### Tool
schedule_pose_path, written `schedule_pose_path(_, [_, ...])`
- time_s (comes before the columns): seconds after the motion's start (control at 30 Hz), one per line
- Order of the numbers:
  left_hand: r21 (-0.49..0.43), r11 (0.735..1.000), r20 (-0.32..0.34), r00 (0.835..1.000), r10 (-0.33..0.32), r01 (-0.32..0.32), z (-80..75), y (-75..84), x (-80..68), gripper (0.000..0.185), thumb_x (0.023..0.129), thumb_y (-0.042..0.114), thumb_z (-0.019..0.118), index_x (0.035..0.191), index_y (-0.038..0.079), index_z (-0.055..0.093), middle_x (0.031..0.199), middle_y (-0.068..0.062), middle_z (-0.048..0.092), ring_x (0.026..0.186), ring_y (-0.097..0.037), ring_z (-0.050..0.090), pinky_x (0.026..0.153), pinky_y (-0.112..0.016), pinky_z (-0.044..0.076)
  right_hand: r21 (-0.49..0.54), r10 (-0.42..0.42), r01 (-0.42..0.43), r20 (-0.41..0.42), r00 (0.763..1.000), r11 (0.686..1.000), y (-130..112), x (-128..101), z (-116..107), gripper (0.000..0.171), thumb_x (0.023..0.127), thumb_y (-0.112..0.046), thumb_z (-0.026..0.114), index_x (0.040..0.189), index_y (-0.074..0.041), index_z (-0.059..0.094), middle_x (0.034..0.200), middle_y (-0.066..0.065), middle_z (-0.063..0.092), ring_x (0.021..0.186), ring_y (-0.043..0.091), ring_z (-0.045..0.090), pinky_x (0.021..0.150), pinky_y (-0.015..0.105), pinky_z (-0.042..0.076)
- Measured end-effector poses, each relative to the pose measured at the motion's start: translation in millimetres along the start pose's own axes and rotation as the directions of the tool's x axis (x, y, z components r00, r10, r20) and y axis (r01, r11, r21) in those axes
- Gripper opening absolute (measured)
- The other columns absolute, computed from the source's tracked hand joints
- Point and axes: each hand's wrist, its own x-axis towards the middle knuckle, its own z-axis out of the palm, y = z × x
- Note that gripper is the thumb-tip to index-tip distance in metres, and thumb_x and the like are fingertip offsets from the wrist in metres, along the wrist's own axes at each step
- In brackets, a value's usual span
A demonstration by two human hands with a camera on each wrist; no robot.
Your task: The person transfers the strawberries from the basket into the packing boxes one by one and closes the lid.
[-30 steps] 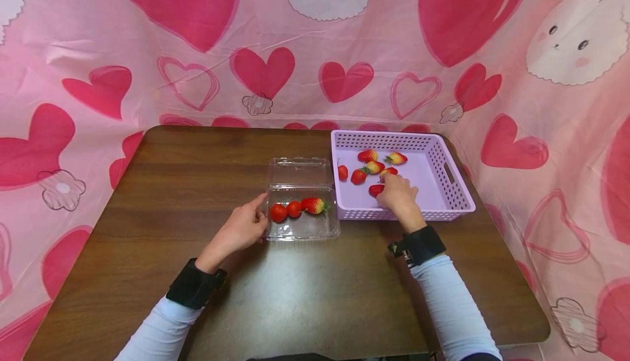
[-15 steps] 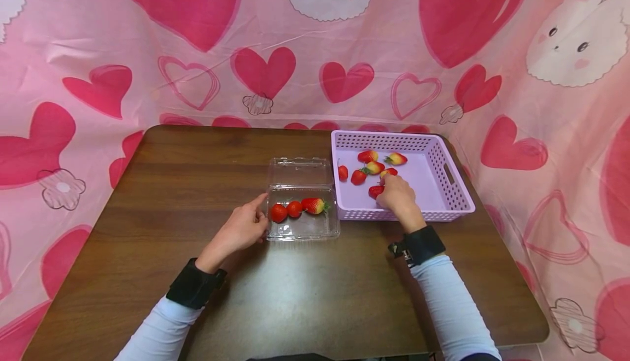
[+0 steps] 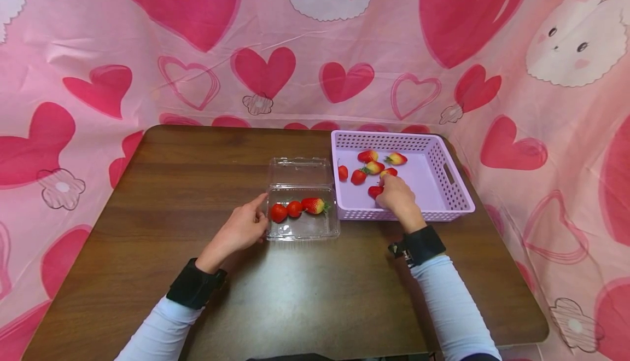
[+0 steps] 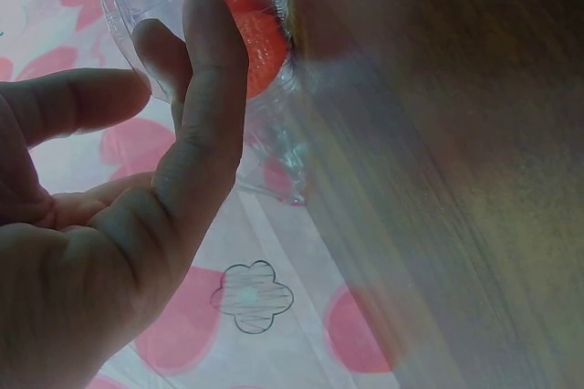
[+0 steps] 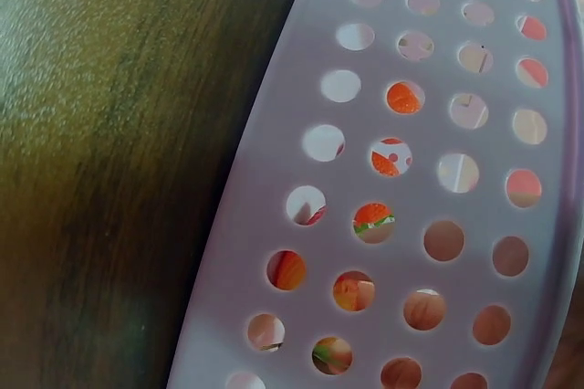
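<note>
In the head view, my left hand (image 3: 241, 225) rests at the left edge of a clear plastic clamshell box (image 3: 300, 233), its index finger stretched along the side. The box's lid (image 3: 300, 170) is folded back. Inside lie two round red fruits, like cherry tomatoes (image 3: 278, 213), and a strawberry (image 3: 312, 205) in a row. My right hand (image 3: 397, 192) reaches into a lilac basket (image 3: 403, 215) and pinches a red strawberry (image 3: 375, 192) near its front wall. Its fingertips are partly hidden. The right wrist view shows mostly the perforated basket wall (image 5: 365, 179).
Several more strawberries (image 3: 367, 156) lie in the basket's left half, with a small round red fruit (image 3: 342, 173) by its left wall. Box and basket stand side by side on a brown wooden table (image 3: 206, 153). A pink heart-patterned cloth (image 3: 305, 33) hangs behind.
The strawberry at my right fingertips has shifted very slightly to the left. Both hands, the box and the basket have otherwise stayed in place.
</note>
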Motion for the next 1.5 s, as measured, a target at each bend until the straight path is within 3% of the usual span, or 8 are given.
schedule_pose_path(0.63, [-0.007,1.000,-0.003,1.000,-0.005,0.005,0.0,0.6,0.1,0.071,0.101,0.004,0.060,0.165,0.001,0.029,0.082,-0.010,0.059,0.060,-0.023,0.061,0.058,-0.035,0.051,0.025,-0.009,0.010,-0.013,1.000,1.000,-5.3,-6.2,-0.2,0.052,0.093,-0.024,0.075,0.134,0.002,0.057,0.119,0.022,0.064,0.109,0.039,0.059,0.098,0.056,0.049])
schedule_pose_path(1.5, [-0.011,1.000,0.006,1.000,-0.017,0.017,-1.0,2.1,0.1,0.071,0.101,0.004,0.060,0.165,0.002,0.029,0.081,-0.010,0.060,0.061,-0.024,0.060,0.058,-0.034,0.051,0.037,-0.128,0.133,-0.112,0.985,0.990,-12.0,-11.6,0.5,0.053,0.092,-0.033,0.076,0.131,0.001,0.061,0.119,0.021,0.067,0.107,0.038,0.060,0.096,0.056,0.050])
